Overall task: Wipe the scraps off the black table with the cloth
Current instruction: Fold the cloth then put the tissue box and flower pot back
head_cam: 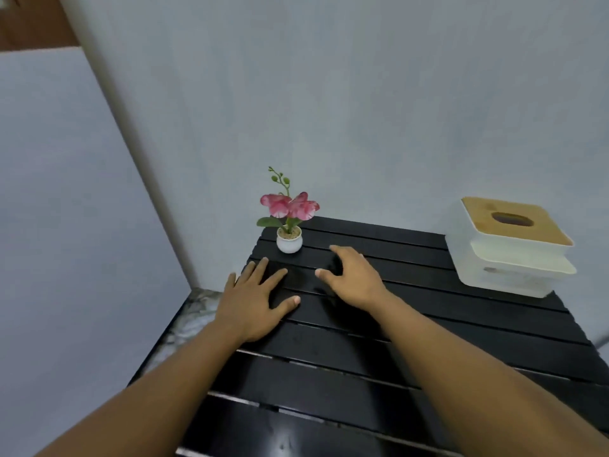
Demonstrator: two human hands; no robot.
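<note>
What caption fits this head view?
Left hand and right hand over black table near flower pot and tissue box.

Pale grey walls (362, 94) stand over marbled floor (194, 311).

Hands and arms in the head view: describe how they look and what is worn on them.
Both the left hand and the right hand are bare, without gloves. No ring, watch or bracelet shows. Both forearms are uncovered down to the picture's lower edge: no sleeve is in view.
</note>
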